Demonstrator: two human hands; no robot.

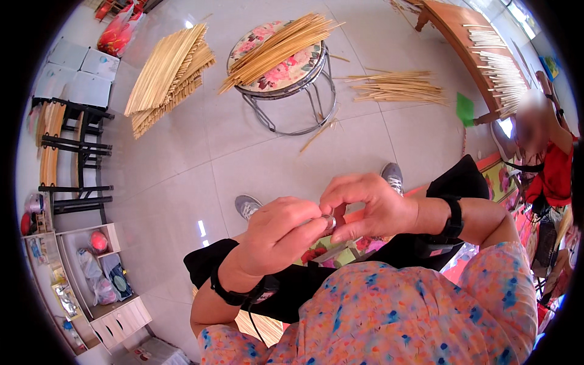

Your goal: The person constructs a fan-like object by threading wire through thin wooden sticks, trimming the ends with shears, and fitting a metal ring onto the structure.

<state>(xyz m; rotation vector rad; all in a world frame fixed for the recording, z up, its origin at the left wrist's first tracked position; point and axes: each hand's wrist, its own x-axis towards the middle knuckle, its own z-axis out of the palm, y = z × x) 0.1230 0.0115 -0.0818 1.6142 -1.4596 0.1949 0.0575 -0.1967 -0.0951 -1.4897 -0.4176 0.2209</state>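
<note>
My left hand [277, 234] and my right hand [374, 204] meet in front of my body, above my lap. Between their fingertips shows a small shiny silver, ring-shaped thing [331, 222]; its exact kind is too small to make out. The left fingers are curled closed against its left side. Thumb and forefinger of the right hand bend round it from the other side, pinching at it. Dark bands with small devices circle both wrists. The fingers hide part of the silver thing.
A round flowered stool [277, 85] ahead bears a bundle of thin wooden sticks [283, 48]. More sticks lie in a stack [170, 76] and a loose pile [395, 87]. Pale sticks cover a wooden bench [447, 30]. Another person [553, 158] is at right; a shelf unit [97, 280] stands left.
</note>
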